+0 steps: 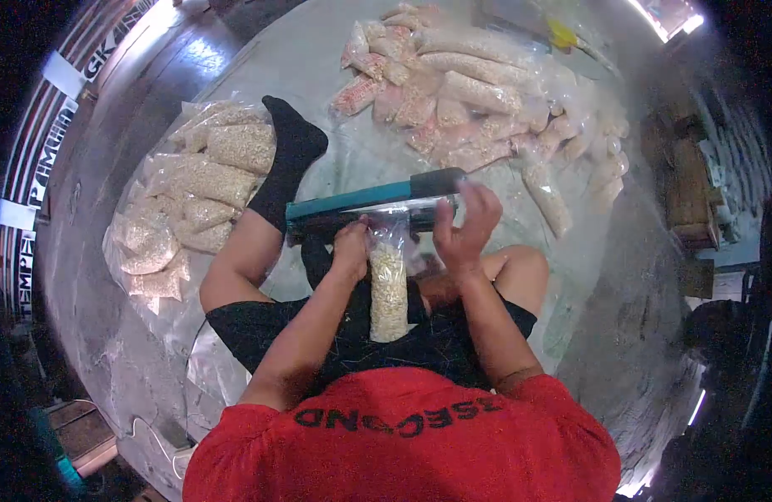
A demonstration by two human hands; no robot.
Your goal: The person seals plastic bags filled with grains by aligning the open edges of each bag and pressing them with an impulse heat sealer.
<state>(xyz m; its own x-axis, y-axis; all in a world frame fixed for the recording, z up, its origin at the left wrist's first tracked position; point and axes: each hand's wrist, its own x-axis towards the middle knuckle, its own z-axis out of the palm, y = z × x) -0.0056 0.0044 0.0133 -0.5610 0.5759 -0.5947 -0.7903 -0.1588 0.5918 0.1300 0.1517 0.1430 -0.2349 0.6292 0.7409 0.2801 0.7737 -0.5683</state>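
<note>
A clear plastic bag of pale beans or grains (389, 293) stands between my legs, its unfilled top reaching the sealer. My left hand (350, 249) is closed on the left edge of the bag's top, just under the sealer. Across my lap lies a teal and black hand-lever bag sealer (352, 201), its black lever end at the right. Beside that end is my right hand (470, 224), thumb and fingers apart, slightly blurred; nothing shows in it. The bag's upper rim is partly hidden by the sealer.
Several filled bags (210, 180) lie heaped by my outstretched left leg (277, 176). A larger pile of filled bags (478, 92), some with red print, lies ahead on the plastic floor sheet (319, 180). A wooden piece (691, 192) stands at the right.
</note>
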